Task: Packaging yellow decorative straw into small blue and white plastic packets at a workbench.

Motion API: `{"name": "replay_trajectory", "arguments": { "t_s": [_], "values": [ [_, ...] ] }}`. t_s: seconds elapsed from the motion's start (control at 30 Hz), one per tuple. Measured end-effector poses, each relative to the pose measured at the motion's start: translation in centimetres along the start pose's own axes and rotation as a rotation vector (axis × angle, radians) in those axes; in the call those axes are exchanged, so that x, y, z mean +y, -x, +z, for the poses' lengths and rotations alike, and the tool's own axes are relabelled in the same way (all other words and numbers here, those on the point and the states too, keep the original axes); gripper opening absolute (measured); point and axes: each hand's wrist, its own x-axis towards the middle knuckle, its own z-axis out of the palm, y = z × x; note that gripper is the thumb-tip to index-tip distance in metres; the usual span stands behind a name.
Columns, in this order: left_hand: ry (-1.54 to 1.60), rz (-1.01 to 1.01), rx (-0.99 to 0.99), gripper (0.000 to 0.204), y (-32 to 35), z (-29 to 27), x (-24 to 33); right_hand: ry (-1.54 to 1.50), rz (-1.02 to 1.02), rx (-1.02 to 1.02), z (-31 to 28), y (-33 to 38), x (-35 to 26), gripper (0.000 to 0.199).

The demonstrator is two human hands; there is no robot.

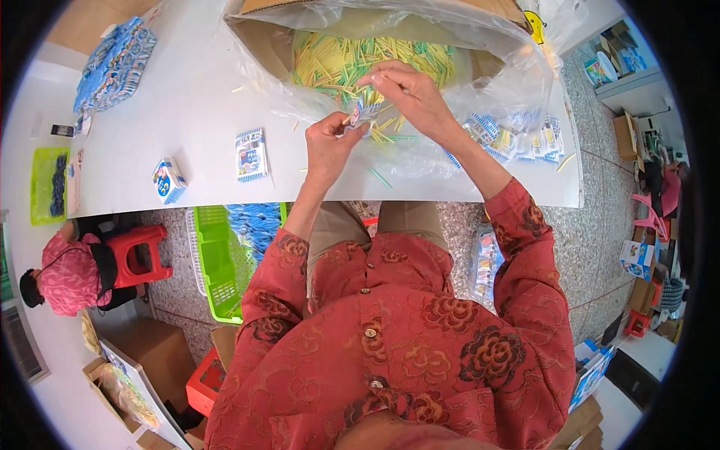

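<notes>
— Item nearest the person?
— Left hand (328,142), fingers clenched on a small blue-and-white packet (363,112), held just above the near part of the white tabletop (195,97).

— Next item out?
— Right hand (409,94), fingertips pinched at the packet's upper end, touching it from the far right side. Whether it also holds thin sticks there, I cannot tell.

— How does the packet lie?
— Between both hands, long axis tilted up and away from the left hand toward the right.

— Beyond that?
— A heap of yellow and green sticks (352,60) in a clear plastic bag (495,82) lining a cardboard box (259,37), directly behind the hands; the right hand is nearer.
</notes>
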Motion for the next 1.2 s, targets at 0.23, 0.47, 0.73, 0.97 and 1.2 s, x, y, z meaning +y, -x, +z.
{"name": "replay_trajectory", "arguments": {
  "t_s": [0.23, 0.47, 0.73, 0.97, 1.2],
  "values": [
    [0.052, -0.021, -0.006, 0.009, -0.2, 0.4, -0.1, -0.153, 0.052, -0.069, 0.5, 0.2, 0.5, 0.032],
    [0.182, -0.048, -0.049, 0.008, 0.6, -0.5, 0.0, -0.199, 0.045, -0.216, -0.5, -0.4, -1.2, 0.037],
    [0.279, -0.033, -0.088, 0.019, 1.3, -1.7, 1.4, -0.262, 0.146, -0.158, 0.6, 0.3, 0.6, 0.02],
    [0.319, 0.0, 0.017, 0.019, 1.7, -2.9, 1.2, -0.219, 0.109, -0.043, 1.3, 0.6, 0.0, 0.013],
    [0.494, -0.061, 0.02, 0.016, 2.2, -2.2, 2.7, -0.224, 0.107, -0.033, 1.4, 1.3, -0.4, 0.011]
  ]
}}
